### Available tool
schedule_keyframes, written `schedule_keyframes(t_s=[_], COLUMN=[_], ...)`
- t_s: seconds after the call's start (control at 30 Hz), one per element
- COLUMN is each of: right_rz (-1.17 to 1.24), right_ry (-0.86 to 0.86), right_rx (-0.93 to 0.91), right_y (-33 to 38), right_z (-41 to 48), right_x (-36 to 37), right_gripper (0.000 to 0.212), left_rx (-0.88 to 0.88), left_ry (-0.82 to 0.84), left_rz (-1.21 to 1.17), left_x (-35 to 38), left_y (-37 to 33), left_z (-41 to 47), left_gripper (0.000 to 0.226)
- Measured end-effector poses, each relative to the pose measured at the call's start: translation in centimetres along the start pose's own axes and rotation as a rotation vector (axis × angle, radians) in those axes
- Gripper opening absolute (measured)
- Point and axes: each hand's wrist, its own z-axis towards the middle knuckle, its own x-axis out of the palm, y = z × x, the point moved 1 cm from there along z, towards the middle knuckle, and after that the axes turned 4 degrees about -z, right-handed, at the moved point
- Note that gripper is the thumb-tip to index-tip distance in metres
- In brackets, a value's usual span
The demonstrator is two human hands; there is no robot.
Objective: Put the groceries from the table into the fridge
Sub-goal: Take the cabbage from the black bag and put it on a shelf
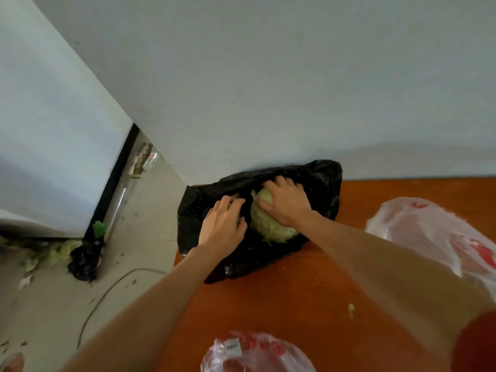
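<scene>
Right hand (285, 204) spread on cabbage (271, 226) inside black bag (319, 183), left hand (224, 224) gripping bag edge

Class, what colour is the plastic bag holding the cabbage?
Black, a crumpled black plastic bag around the pale green cabbage; head view.

Counter (308, 291): smooth reddish-brown surface of wood-like look, with a low satin sheen. Black bag (322, 183): thin plastic film, crumpled, glossy where its folds catch light. Cabbage (268, 226): pale green leaf surface, matt, finely veined and slightly ragged at the lower edge. Right-hand translucent bag (429, 232): thin, wrinkled plastic film with red print, softly shiny. Near translucent bag (255, 353): the same kind of film, creased, bearing a small white label that looks like paper. Wall (295, 76): matt painted finish, smooth, pale grey. Floor (145, 237): light tiles, smooth, faintly reflective, littered with scraps. Fridge side (48, 130): smooth white panel, dull gloss.
</scene>
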Motion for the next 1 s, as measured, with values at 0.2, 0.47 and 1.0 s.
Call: schedule_keyframes(t_s=[0.2, 0.47, 1.0], right_rz=[0.080, 0.138, 0.902], right_ry=[-0.068, -0.127, -0.306], right_rx=[-0.012, 0.033, 0.714], right_y=[-4.0, -5.6, -1.4], right_z=[-9.1, -20.6, -22.6], right_x=[0.3, 1.5, 5.0], right_gripper=[0.069, 0.059, 0.069], left_rx=[0.066, 0.137, 0.176], left_ry=[0.063, 0.170, 0.323], left_rz=[-0.134, -0.288, -0.420], left_x=[0.7, 4.6, 9.1], left_y=[-2.9, -6.9, -9.6], left_z=[1.7, 2.6, -2.2], left_gripper=[0.057, 0.045, 0.062])
